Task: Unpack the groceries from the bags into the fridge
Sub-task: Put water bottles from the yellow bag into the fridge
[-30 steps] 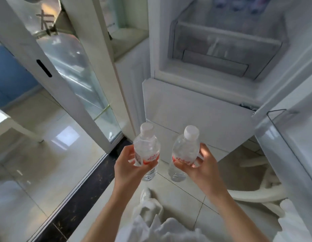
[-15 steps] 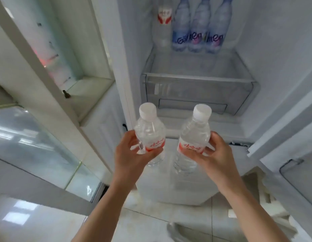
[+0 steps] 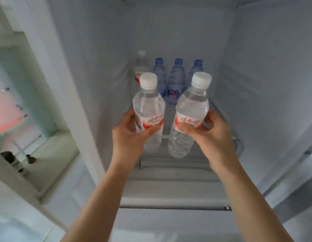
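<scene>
My left hand grips a clear water bottle with a white cap and a red-and-white label. My right hand grips a second bottle of the same kind. Both bottles are upright, side by side, held in front of the open fridge compartment. At the back of the fridge shelf stand three blue-capped bottles and, left of them, one white-capped bottle with a red label.
A clear drawer sits under the shelf, below my hands. The fridge's left wall and a white cabinet frame stand to the left, with a glass-fronted recess beyond. A fridge door edge is on the right.
Both hands have risen with their bottles from near the floor to the open fridge compartment. The view has tilted up, and the shelf's bottles now stand right behind the two held ones.
</scene>
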A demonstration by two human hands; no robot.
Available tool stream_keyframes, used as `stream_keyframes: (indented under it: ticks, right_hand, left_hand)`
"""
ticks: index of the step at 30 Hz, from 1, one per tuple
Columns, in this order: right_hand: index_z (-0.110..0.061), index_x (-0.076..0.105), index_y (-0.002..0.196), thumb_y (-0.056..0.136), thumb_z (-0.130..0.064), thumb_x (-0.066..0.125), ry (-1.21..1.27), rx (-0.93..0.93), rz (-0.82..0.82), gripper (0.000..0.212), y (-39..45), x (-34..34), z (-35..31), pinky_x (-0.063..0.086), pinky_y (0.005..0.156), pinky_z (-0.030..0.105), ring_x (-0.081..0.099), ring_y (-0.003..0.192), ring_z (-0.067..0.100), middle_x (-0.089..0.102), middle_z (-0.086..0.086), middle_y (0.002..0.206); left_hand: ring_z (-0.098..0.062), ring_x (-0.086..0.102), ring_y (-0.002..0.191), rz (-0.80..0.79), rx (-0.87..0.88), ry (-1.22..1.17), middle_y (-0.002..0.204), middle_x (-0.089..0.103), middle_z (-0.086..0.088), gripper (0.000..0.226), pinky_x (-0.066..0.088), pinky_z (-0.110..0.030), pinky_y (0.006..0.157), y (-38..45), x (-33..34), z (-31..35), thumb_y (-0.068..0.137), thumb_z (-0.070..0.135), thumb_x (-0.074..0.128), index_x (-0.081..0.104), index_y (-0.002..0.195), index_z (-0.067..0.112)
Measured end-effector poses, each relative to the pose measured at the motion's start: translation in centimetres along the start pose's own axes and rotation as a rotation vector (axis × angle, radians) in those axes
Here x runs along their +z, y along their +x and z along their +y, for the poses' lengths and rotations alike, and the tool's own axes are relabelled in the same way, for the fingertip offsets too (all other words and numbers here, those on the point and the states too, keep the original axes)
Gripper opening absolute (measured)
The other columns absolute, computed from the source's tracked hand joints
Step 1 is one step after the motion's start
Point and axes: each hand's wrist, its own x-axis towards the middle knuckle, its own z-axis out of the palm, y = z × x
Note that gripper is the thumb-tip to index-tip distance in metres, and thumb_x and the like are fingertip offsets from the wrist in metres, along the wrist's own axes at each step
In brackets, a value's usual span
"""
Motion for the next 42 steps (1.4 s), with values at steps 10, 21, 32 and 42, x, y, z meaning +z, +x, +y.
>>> stream_keyframes:
  ticks: [10, 21, 32, 42]
  right_hand:
    - [-0.029, 0.061, 0.108, 0.067, -0.029, 0.085, -0.05, -0.049, 0.04, 0.047, 8.5, 2.4, 1.5, 0.054, 0.08, 0.027, 0.065, 0.09, 0.002, 0.068, -0.014, 0.097]
    - [-0.03, 0.058, 0.12, 0.071, -0.033, 0.082, -0.079, -0.058, -0.047, 0.055, 11.1, 2.9, 4.7, 0.054, 0.083, 0.027, 0.064, 0.096, -0.001, 0.068, -0.015, 0.106]
    - [-0.028, 0.04, 0.13, 0.077, -0.033, 0.075, -0.13, -0.131, -0.066, 0.065, 10.9, 2.9, 6.4, 0.049, 0.094, 0.026, 0.056, 0.111, -0.003, 0.051, -0.03, 0.114]
    - [-0.017, 0.043, 0.133, 0.069, -0.017, 0.083, -0.279, -0.151, 0.044, 0.076, 9.2, 5.5, 11.2, 0.05, 0.096, 0.037, 0.057, 0.113, 0.013, 0.058, 0.0, 0.122]
  left_hand:
    - [0.008, 0.065, 0.079, -0.075, -0.01, -0.006, 0.087, 0.069, 0.021, 0.046, 0.05, -0.009, 0.07, 9.9, 2.9, -2.3, 0.067, 0.007, 0.084, 0.065, 0.105, 0.026]
    - [0.005, 0.067, 0.089, -0.173, 0.004, -0.002, 0.097, 0.071, 0.016, 0.045, 0.049, -0.009, 0.072, 11.7, 2.7, -4.4, 0.072, 0.008, 0.08, 0.064, 0.111, 0.024]
    - [-0.002, 0.06, 0.113, -0.232, -0.042, -0.032, 0.124, 0.063, 0.013, 0.063, 0.048, -0.027, 0.098, 11.5, 2.5, -5.9, 0.077, 0.024, 0.076, 0.05, 0.134, 0.027]
    - [-0.018, 0.052, 0.121, 0.095, 0.0, 0.367, 0.133, 0.052, 0.001, 0.102, 0.049, -0.041, 0.096, 8.4, 5.7, -9.9, 0.058, 0.022, 0.09, 0.033, 0.142, 0.029]
